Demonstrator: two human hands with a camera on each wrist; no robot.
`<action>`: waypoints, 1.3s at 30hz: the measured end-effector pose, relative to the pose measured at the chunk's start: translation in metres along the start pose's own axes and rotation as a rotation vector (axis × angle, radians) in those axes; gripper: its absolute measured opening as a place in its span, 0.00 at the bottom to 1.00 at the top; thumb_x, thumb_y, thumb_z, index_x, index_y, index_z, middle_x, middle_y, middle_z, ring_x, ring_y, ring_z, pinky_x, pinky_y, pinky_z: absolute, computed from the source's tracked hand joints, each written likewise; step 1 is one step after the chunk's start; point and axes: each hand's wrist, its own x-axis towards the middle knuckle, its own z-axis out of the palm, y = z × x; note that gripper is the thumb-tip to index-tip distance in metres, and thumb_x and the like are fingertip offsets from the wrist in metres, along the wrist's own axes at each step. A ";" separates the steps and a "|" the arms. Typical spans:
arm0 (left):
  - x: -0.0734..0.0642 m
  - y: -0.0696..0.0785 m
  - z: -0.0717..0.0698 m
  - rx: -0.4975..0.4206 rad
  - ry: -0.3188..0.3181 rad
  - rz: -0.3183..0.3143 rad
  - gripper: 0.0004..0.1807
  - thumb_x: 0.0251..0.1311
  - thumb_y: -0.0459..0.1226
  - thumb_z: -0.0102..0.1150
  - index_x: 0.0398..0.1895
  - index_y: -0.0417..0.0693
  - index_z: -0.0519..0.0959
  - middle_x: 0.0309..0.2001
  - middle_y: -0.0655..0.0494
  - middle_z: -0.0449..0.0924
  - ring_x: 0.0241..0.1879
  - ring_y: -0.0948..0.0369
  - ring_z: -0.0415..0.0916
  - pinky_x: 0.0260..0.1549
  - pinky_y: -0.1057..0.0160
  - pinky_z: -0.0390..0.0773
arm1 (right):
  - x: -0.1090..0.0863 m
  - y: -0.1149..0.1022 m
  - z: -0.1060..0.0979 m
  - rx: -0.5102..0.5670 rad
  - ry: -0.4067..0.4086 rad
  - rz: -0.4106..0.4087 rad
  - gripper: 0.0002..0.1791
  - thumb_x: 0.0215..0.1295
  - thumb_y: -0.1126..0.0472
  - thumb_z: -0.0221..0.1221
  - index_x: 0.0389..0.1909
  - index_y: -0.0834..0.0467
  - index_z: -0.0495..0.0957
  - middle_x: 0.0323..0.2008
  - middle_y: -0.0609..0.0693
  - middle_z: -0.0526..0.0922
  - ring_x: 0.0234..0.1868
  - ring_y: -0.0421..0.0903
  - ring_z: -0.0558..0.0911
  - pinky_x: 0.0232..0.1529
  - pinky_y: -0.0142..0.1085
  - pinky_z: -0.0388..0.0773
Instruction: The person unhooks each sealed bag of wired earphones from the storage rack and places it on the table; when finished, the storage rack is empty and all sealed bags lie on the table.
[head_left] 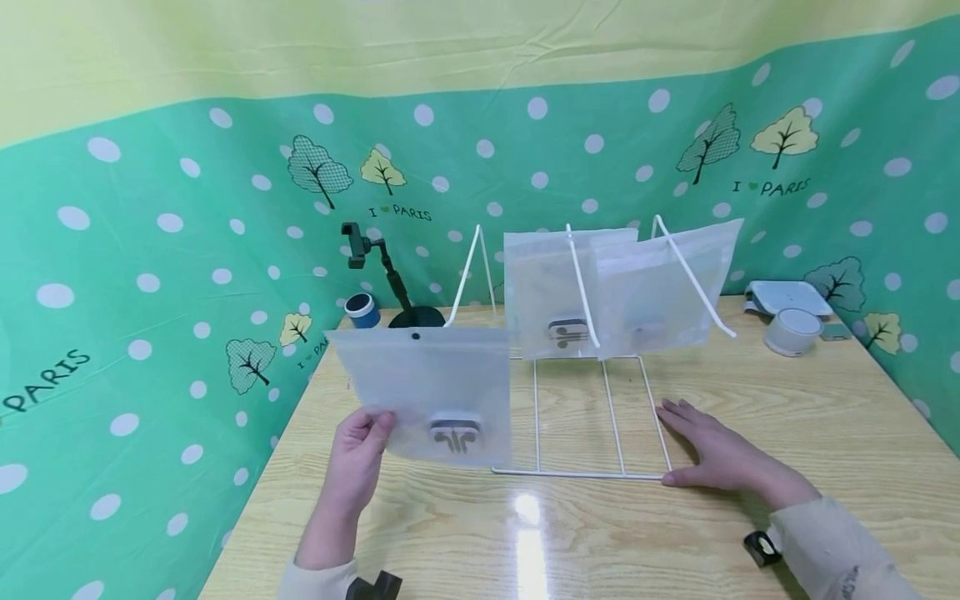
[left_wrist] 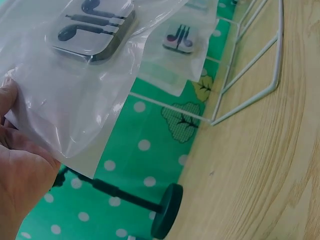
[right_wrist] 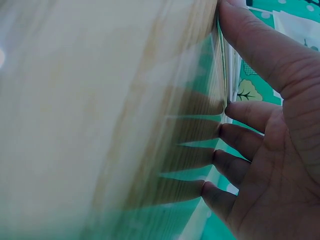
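Note:
My left hand [head_left: 358,457] pinches the lower left edge of a frosted plastic bag [head_left: 427,375]. A small case with earphones [head_left: 454,433] shows through the bag, low down, and a small hole is near its top edge. The bag is upright in front of the left side of a white wire rack [head_left: 577,476]. Two similar bags stand among the rack's slanted wires: one in the middle [head_left: 532,283] with an earphone case [head_left: 567,332], another farther right [head_left: 660,292]. My right hand [head_left: 712,446] rests on the table, fingers extended, fingertips at the rack's right side.
A black phone stand [head_left: 416,317] and a blue jar [head_left: 362,312] are at the back left. At the back right are a white box-like item [head_left: 787,297] and a round white container [head_left: 792,332]. A green patterned cloth [head_left: 225,183] hangs behind the wooden table [head_left: 600,533].

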 end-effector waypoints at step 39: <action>0.012 -0.059 -0.061 0.396 0.250 -0.640 0.20 0.71 0.40 0.52 0.54 0.29 0.74 0.33 0.54 0.80 0.33 0.62 0.77 0.33 0.65 0.80 | -0.001 0.001 0.001 0.000 0.012 0.009 0.58 0.46 0.34 0.69 0.70 0.66 0.61 0.70 0.70 0.57 0.69 0.73 0.54 0.63 0.67 0.56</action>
